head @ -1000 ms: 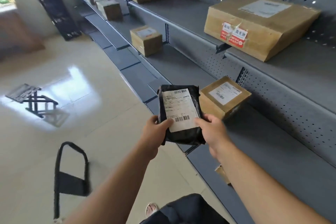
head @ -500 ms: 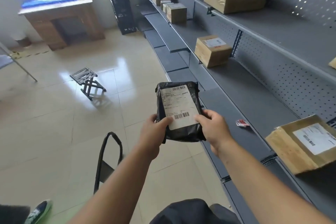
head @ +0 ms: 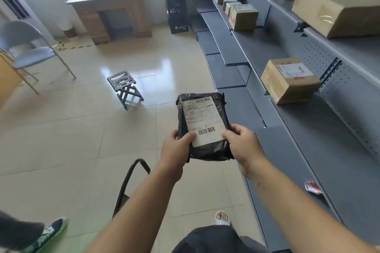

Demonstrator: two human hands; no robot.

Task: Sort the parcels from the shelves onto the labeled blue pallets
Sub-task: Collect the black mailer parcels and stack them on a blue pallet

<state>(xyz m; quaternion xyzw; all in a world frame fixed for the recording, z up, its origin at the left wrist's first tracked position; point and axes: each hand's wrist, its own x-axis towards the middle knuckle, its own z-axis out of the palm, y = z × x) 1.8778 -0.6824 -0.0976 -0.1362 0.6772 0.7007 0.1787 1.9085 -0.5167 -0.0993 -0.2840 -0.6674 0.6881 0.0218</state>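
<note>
**A:** Fingers (head: 190, 136) first. What have they got?

**B:** Both sets are curled round a black plastic mailer parcel with a white barcode label (head: 202, 119). The left hand (head: 174, 150) grips its 7 o'clock corner, with the thumb flat on the label's lower edge. Its other fingers are mostly tucked behind, only the tips showing. The right hand (head: 244, 148) grips the 4 o'clock corner with the thumb tip on the label. Its other fingers are wrapped round the side, also mostly hidden.

**A:** Parcel position?

**B:** It's held in the air at frame centre, label up, long axis roughly 12 to 6. Most of the bag sticks out at 12 o'clock from the thumbs. It hangs over the beige tiled floor (head: 61, 139). The grey metal shelving (head: 308, 129) is just beside it at 3 o'clock, apart.

**A:** Quick rest?

**B:**
- At 2 o'clock, a brown cardboard box with a white label (head: 287, 80) on the shelf.
- At 1 o'clock, a long tan cardboard carton (head: 337, 10) one shelf higher.
- At 4 o'clock, a red-and-white scrap (head: 312, 187) on the shelf.
- At 10 o'clock, a dark slatted folding stool (head: 124, 88).
- At 7 o'clock, a black tubular metal handle (head: 131, 178) under the left forearm.
- Far back at 11 o'clock, a wooden desk (head: 111, 16).
- At 12 o'clock, a stack of black plastic crates (head: 174, 2).
- At the left edge, around 10 o'clock, a grey folding chair (head: 26, 47).
- In the frame's 8 o'clock corner, another person's green-and-navy shoe (head: 49, 232).
</note>
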